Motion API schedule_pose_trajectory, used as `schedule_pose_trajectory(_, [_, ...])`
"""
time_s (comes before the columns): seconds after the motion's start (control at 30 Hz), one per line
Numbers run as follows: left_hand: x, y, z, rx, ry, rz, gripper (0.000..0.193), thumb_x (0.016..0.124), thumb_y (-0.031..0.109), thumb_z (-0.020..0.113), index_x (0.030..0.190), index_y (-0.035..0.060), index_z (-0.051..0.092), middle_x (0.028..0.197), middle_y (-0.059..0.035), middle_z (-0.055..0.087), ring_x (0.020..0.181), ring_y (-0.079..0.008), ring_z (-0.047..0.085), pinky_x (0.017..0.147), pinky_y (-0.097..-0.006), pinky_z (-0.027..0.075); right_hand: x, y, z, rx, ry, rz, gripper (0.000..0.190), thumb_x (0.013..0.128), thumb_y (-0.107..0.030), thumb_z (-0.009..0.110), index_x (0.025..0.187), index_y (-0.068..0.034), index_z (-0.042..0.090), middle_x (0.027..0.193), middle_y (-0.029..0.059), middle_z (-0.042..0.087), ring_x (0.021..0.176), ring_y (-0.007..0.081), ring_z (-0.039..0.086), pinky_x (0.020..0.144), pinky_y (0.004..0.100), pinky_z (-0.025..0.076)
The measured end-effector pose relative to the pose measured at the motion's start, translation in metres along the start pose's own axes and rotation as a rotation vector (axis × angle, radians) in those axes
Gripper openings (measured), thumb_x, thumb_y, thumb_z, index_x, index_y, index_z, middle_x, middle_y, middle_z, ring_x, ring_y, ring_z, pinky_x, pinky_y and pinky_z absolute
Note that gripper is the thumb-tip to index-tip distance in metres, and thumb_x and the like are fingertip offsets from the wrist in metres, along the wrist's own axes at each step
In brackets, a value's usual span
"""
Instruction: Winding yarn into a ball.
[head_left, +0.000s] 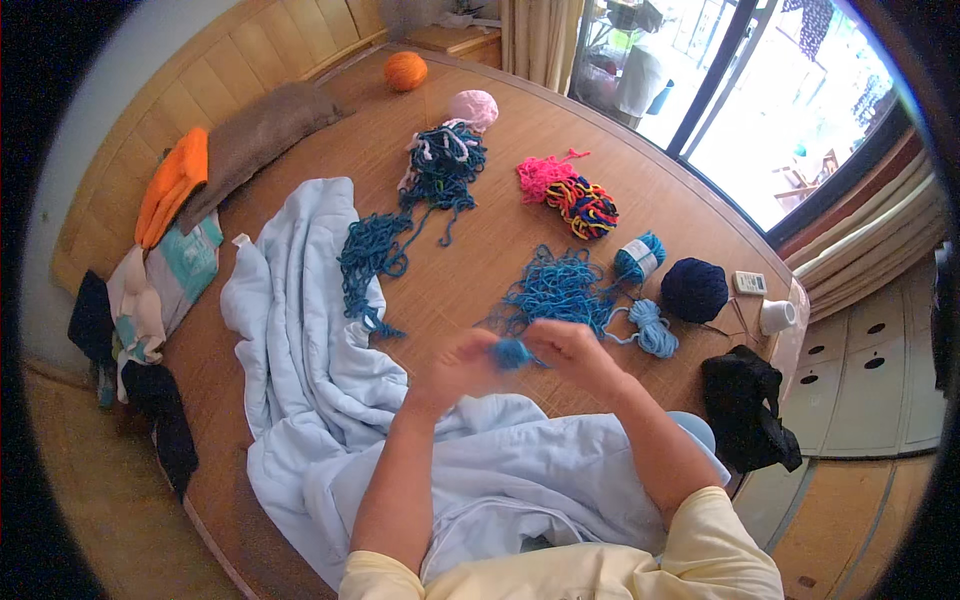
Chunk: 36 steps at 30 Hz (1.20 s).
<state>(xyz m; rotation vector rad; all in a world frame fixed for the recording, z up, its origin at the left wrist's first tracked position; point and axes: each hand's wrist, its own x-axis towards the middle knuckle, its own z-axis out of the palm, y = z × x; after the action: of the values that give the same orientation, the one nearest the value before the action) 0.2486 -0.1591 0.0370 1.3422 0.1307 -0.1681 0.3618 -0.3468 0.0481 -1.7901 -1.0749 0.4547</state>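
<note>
My left hand (466, 364) is closed around a small ball of blue yarn (511, 353), blurred by motion. Close by on its right, my right hand (564, 346) has its fingers bent together, seemingly on the yarn strand, though the strand itself is hard to make out. Just beyond both hands spreads a loose tangle of blue yarn (559, 289). A small light-blue yarn bundle (652, 330) lies to the right of that tangle. Behind it is a labelled blue skein (640, 257). A pale blue quilt (300, 300) covers my lap and runs off to the left.
Teal yarn (375, 259), a pink ball (474, 109), an orange ball (405, 71) and multicoloured yarn (583, 208) lie farther off. At right are a navy ball (694, 290), a white remote (750, 283), a white cup (777, 316) and black cloth (742, 397).
</note>
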Motion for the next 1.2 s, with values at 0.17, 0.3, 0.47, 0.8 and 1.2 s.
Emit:
schedule_pose_trajectory(0.17, [0.006, -0.024, -0.018, 0.24, 0.241, 0.093, 0.017, 0.085, -0.001, 0.061, 0.102, 0.0024, 0.064, 0.092, -0.0014, 0.066, 0.082, -0.0084, 0.06, 0.074, -0.0231, 0.05, -0.002, -0.022, 0.017, -0.084, -0.152, -0.184, 0.013, 0.08, -0.012, 0.061, 0.09, -0.004, 0.058, 0.083, 0.014, 0.059, 0.079, 0.0341, 0.06, 0.068, 0.0408, 0.049])
schedule_pose_trajectory(0.3, [0.003, -0.011, -0.001, 0.313, 0.087, 0.051, 0.017, 0.086, 0.0, 0.06, 0.102, 0.0016, 0.063, 0.092, -0.0022, 0.066, 0.082, -0.0084, 0.06, 0.074, -0.0224, 0.05, 0.002, -0.024, 0.0, -0.117, -0.004, -0.181, 0.013, 0.084, -0.008, 0.06, 0.094, 0.001, 0.058, 0.08, 0.0163, 0.057, 0.075, 0.0341, 0.058, 0.065, 0.0367, 0.047])
schedule_pose_trajectory(0.47, [0.006, -0.007, 0.006, -0.309, 0.168, 0.075, 0.012, 0.087, 0.002, 0.059, 0.1, 0.0022, 0.062, 0.09, -0.001, 0.064, 0.083, -0.0071, 0.059, 0.074, -0.0221, 0.049, -0.007, -0.007, 0.011, -0.03, 0.006, 0.002, 0.013, 0.086, -0.008, 0.059, 0.097, -0.001, 0.057, 0.076, 0.0173, 0.053, 0.069, 0.0309, 0.055, 0.062, 0.0346, 0.046])
schedule_pose_trajectory(0.8, [0.01, -0.024, 0.001, 0.092, 0.285, 0.092, 0.02, 0.079, -0.003, 0.058, 0.097, 0.0062, 0.061, 0.09, 0.0003, 0.063, 0.081, -0.0044, 0.056, 0.069, -0.0211, 0.047, -0.002, -0.012, 0.029, -0.012, 0.035, 0.325, 0.03, 0.092, -0.034, 0.052, 0.091, -0.006, 0.062, 0.074, 0.0207, 0.061, 0.072, 0.0392, 0.06, 0.062, 0.0446, 0.046])
schedule_pose_trajectory(1.2, [0.002, 0.001, 0.011, 0.419, 0.137, 0.147, 0.043, 0.081, -0.005, 0.057, 0.123, 0.0025, 0.055, 0.097, -0.0037, 0.065, 0.084, -0.0066, 0.061, 0.071, -0.0206, 0.05, -0.002, -0.017, 0.011, 0.005, -0.065, 0.207, 0.028, 0.092, -0.023, 0.056, 0.08, 0.001, 0.057, 0.06, 0.0078, 0.041, 0.056, 0.0118, 0.038, 0.05, 0.0316, 0.036])
